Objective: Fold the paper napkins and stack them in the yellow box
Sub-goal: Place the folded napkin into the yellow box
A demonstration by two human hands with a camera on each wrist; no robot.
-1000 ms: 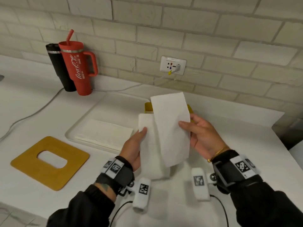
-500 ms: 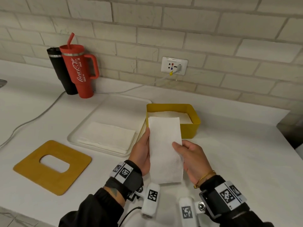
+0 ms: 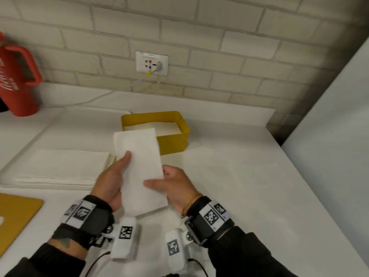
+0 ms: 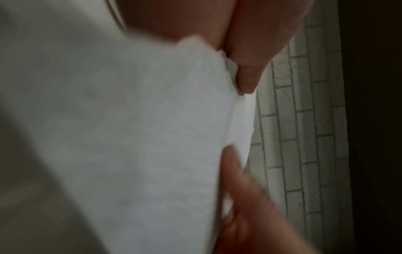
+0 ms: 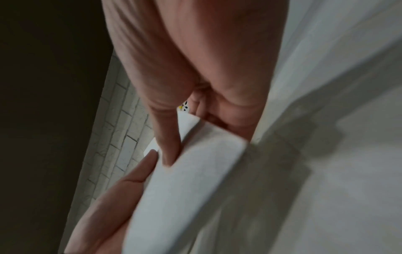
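A folded paper napkin [image 3: 139, 168], a long white strip, is held above the white counter [image 3: 229, 186] just in front of the yellow box [image 3: 173, 144], its far end overlapping the box's near-left corner in the head view; the left hand [image 3: 111, 180] grips the strip's left edge, thumb pressed on top and fingers hidden beneath; the right hand [image 3: 173, 186] pinches the near-right edge, thumb laid across the paper, fingers curled under; both hands are clamped on the same napkin; inside the yellow box lies a white stack of folded napkins [image 3: 153, 127]; to the left of the box a white tray [image 3: 83, 124] carries a flat pile of unfolded napkins [image 3: 60, 166]; farther left of the box stands a red tumbler [image 3: 16, 80] at the brick wall [image 3: 219, 27]; behind the box a wall socket [image 3: 151, 63] with a cable plugged in; near-left of the box, a yellow mat [image 3: 16, 216] lies at the counter's edge
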